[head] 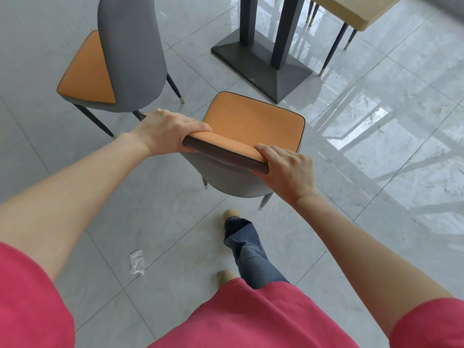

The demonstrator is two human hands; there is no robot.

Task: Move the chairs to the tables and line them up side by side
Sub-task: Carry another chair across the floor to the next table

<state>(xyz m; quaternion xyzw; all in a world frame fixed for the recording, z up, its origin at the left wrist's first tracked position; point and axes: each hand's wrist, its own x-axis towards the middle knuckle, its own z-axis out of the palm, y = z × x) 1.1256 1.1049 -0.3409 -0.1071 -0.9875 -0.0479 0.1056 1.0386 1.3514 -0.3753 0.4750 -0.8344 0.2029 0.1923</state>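
An orange-seated chair (253,119) with a grey shell stands right in front of me, its seat facing the table. My left hand (168,130) grips the left end of its backrest top and my right hand (286,169) grips the right end. A second chair (130,54) of the same kind stands to the upper left, its grey back turned toward the first chair. The table's dark pedestal base (263,61) rises just beyond the held chair; a corner of the pale tabletop (356,8) shows at the top right.
Glossy grey floor tiles (376,146) spread all around. Thin dark legs of another chair (334,51) stand under the tabletop at the upper right. A crumpled scrap of wrapper (136,262) lies on the floor by my feet (231,216).
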